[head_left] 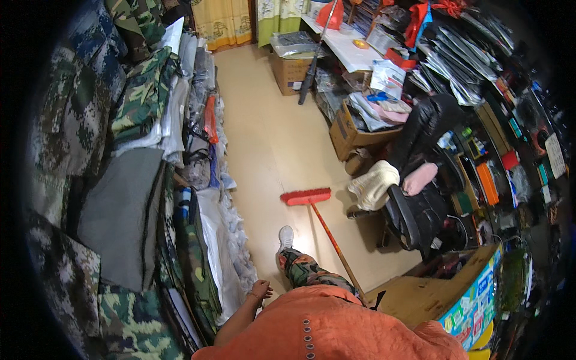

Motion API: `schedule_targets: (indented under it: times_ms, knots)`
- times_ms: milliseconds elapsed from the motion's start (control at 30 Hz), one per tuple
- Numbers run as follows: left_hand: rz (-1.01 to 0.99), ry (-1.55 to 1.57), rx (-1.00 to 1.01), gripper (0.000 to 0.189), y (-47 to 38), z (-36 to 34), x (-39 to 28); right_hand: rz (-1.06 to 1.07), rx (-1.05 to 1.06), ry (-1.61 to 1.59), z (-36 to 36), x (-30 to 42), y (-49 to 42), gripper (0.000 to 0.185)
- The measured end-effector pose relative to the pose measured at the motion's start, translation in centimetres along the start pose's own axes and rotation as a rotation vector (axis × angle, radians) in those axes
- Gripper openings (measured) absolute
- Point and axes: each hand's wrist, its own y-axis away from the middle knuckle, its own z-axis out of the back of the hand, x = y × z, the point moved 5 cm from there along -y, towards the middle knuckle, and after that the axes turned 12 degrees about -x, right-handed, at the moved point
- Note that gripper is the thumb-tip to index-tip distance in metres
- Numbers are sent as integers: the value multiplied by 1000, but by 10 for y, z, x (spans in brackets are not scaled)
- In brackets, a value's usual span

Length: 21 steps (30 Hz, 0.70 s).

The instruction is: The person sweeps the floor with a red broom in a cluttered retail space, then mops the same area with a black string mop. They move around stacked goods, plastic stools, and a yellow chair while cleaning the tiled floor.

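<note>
My left hand (261, 289) hangs low beside the plastic-wrapped stacks on the left, with a bracelet at the wrist and nothing seen in its partly curled fingers. A red push broom (308, 196) rests with its head on the beige floor (252, 148), ahead of my sneaker (285, 237). Its orange-brown handle (335, 245) slants back to my orange top (333, 319), where its end is hidden. My right hand is out of view.
Folded camouflage clothes (144, 94) and wrapped stacks line the left. On the right stand a black office chair (427, 220) with a cream cloth (375, 184), an open cardboard box (342, 132) and crowded shelves. A closed carton (288, 74) and a dark pole (308, 76) are farther ahead.
</note>
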Motion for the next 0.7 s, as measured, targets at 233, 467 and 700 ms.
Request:
schedule_targets:
  times_ms: [233,467,700]
  knots:
    - [-91,-137,-41,27,-55,53,-151,79,57,-253,-10,226,-166,56]
    - [-66,-26,-206,26,-93,83,-263,111,130,-102,-16,268,-199,55]
    - [-293,-373,-260,25,-145,69,-324,-19,143,38,24,224,-163,55]
